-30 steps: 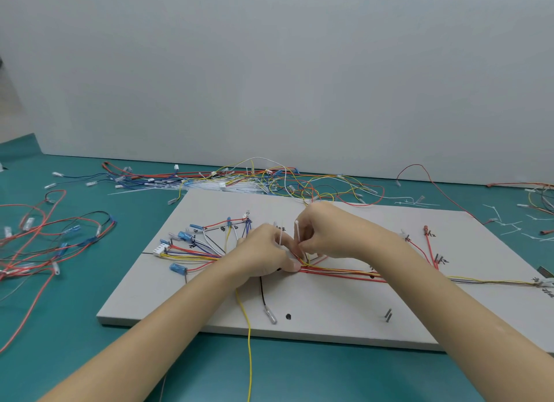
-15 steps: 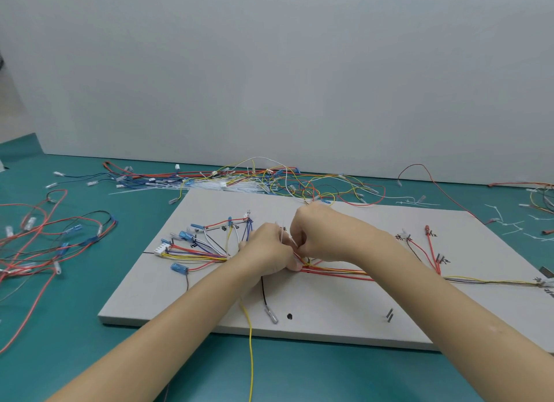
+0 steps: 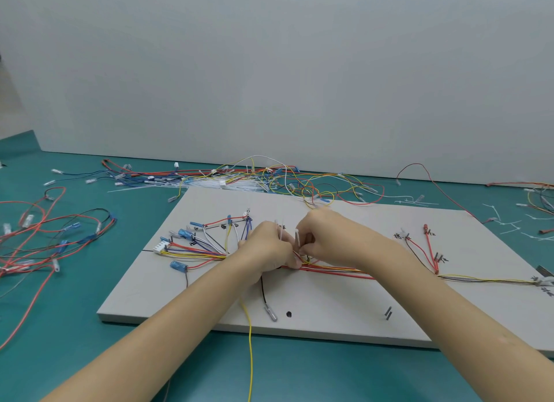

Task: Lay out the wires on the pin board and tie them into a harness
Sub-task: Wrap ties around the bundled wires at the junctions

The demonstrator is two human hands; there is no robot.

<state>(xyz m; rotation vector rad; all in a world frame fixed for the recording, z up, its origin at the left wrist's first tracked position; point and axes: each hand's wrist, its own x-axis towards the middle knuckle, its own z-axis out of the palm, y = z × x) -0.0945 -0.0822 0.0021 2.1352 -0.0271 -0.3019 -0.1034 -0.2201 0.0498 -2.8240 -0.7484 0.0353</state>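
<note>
Pinching a white tie upright, the right hand meets the left hand, clenched on the wires mid-board. Those wires run along the board and fan out left to a connector. Spare wires sprawl on the table.

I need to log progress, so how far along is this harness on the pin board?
Done: wires lie routed on the pin board, fanned to the white connector and running right as a trunk bundle. In hand: the left hand and right hand work a white cable tie at the trunk. Left: a yellow wire hangs off the front edge, and no finished ties are clearly visible.
</note>
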